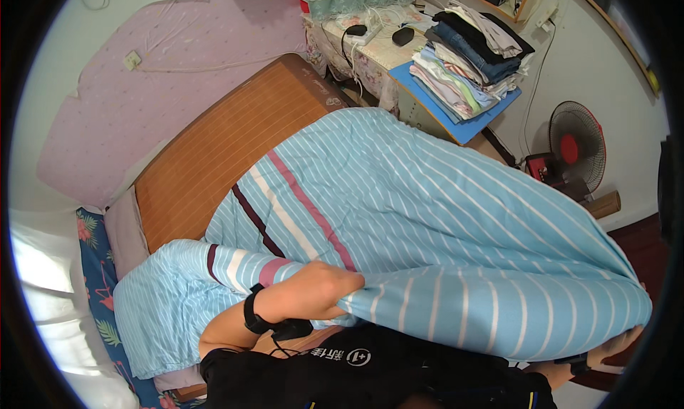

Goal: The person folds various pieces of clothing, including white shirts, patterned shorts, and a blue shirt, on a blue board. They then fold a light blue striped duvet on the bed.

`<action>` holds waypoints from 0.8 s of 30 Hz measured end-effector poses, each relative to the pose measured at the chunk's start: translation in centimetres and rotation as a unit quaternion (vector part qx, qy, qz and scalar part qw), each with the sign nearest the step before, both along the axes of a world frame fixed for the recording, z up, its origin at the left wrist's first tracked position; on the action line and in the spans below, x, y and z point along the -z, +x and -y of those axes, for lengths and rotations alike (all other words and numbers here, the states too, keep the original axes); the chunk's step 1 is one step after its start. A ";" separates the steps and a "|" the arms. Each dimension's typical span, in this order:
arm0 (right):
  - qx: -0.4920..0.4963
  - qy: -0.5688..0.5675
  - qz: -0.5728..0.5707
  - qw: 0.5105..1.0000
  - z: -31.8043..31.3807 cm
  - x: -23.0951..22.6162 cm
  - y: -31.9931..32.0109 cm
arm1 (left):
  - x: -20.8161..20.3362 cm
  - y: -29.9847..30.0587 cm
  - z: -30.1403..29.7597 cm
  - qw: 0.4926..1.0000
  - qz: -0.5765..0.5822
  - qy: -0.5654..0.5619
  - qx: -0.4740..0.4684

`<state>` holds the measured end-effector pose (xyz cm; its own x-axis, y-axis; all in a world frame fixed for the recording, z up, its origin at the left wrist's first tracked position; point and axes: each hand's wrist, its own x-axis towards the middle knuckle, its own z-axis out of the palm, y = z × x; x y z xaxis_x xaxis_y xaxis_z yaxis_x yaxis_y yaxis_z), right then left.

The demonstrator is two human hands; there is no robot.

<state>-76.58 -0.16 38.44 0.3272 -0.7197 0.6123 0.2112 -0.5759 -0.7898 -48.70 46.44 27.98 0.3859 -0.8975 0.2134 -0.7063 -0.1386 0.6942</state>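
A light blue sheet (442,195) with white stripes and bands of maroon, white and pink spreads across the bed and rises toward me in loose folds. My left hand (320,289), closed in a fist, grips a gathered edge of it close to my body. Far to the right, my right hand (618,343) holds the sheet's other end, and the cloth covers part of its fingers. Between both hands the fabric is drawn out in a long, full fold. Each wrist wears a black strap.
A brown woven mat (235,124) covers the bed beside a pink wall. Behind the bed, folded clothes (470,67) are stacked on a blue board (477,127). A red and black fan (573,149) stands at the right. White curtain (60,302) hangs at the left.
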 end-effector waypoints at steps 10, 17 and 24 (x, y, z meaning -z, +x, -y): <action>-0.194 0.027 -0.190 0.962 0.6 7.2 23.6 | 4.1 2.2 -3.7 0.980 -0.042 0.160 -0.107; -0.340 -0.127 -0.159 0.918 -5.9 10.9 48.4 | 7.9 16.0 -6.8 0.908 0.064 0.260 -0.323; -0.197 -0.242 -0.140 0.940 -10.1 16.7 66.8 | 12.8 35.7 -4.4 0.735 0.241 0.115 -0.623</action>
<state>-9.82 9.97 21.73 0.7070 -0.1684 0.6869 0.3058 -0.8030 -0.5116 -12.98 50.84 15.17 0.8681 0.0553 0.4934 -0.0872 -0.9614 0.2611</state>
